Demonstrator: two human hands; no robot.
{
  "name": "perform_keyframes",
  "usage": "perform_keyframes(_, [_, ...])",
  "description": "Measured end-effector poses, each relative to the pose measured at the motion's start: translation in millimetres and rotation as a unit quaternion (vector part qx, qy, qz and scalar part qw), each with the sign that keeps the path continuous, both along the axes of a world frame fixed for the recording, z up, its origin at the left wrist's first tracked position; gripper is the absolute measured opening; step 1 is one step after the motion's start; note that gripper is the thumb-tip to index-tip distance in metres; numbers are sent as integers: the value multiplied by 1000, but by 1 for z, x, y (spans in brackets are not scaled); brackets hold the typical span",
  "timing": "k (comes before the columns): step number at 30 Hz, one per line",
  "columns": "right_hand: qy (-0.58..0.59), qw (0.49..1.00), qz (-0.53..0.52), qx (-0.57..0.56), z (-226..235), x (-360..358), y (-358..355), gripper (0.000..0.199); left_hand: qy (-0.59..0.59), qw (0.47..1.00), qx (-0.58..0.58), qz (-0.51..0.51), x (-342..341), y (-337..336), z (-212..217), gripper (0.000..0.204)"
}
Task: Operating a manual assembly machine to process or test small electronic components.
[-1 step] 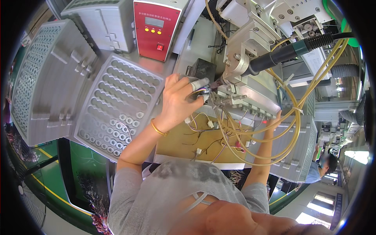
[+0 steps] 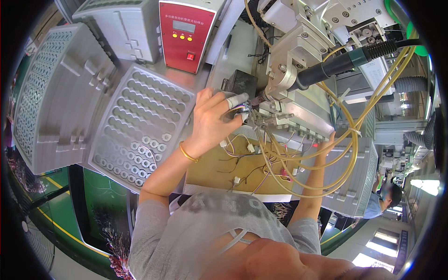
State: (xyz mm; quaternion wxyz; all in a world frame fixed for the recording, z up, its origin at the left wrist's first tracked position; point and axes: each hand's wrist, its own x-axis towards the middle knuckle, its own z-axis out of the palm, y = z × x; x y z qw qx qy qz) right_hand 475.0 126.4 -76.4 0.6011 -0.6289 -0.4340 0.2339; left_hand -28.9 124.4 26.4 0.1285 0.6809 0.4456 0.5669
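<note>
My left hand [image 2: 212, 119] pinches a small part with thin coloured wires [image 2: 239, 108] between thumb and forefinger, which wear pale finger covers. It holds the part close to the tip of a black soldering iron [image 2: 326, 70] clamped in a metal mount. A slim metal fixture [image 2: 280, 120] lies just right of those fingertips. Beside the right end of the long metal block [image 2: 308, 119] is my right hand [image 2: 329, 143], its fingers mostly hidden. Wire leads with white connectors [image 2: 251, 148] hang over a tan board [image 2: 210, 170] below the fixture.
A grey tray [image 2: 122, 134] with ring-shaped parts lies at left, near stacked grey trays [image 2: 65, 98]. A red control box [image 2: 186, 37] stands behind. Yellowish tubes [image 2: 350, 163] loop across my right forearm. Far right, another person [image 2: 385, 200] is visible.
</note>
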Motion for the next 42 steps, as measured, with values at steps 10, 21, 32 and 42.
perform_keyframes(10, [-451, 886, -107, -33, -3, 2, -8, 34, -6, 999, -32, 4, -11, -7, -2, 39])
perform_keyframes(21, [-512, 854, -84, 31, -27, 48, -9, 42, -60, 997, -45, -8, -15, -17, -7, 42])
perform_keyframes(32, [-406, 906, -111, -43, 29, -31, -17, 37, -405, 854, -225, -238, -25, -43, -15, 38])
perform_keyframes(42, [-426, 887, -160, -77, 33, -38, -40, 21, -494, 769, -270, -303, -25, -61, -14, 38])
